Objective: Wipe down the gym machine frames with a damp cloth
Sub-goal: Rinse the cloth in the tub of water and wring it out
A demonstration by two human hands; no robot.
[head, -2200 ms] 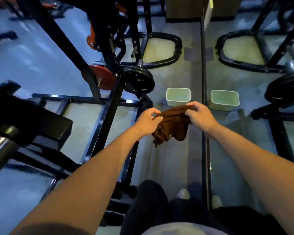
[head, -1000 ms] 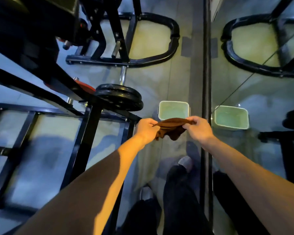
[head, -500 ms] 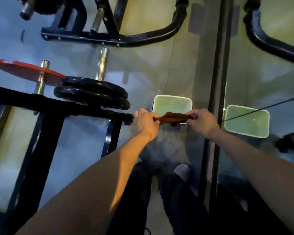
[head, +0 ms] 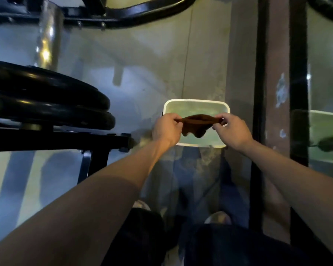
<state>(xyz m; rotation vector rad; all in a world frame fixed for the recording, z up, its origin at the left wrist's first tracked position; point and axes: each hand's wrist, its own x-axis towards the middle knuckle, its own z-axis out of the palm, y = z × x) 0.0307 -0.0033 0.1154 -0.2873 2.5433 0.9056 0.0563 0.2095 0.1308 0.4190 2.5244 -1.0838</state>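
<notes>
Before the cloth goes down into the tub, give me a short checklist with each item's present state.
1. Left hand pinches the brown cloth: ok.
2. Right hand pinches its other end: ok.
3. Cloth held over the pale tub: ok.
4. Tub upright on the floor: ok.
5. Water in the tub: cannot tell.
6. Cloth already wet: cannot tell.

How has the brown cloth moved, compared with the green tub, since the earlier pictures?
Yes. The brown cloth has come forward and down: it hung short of the green tub, and now it hangs over it.
</notes>
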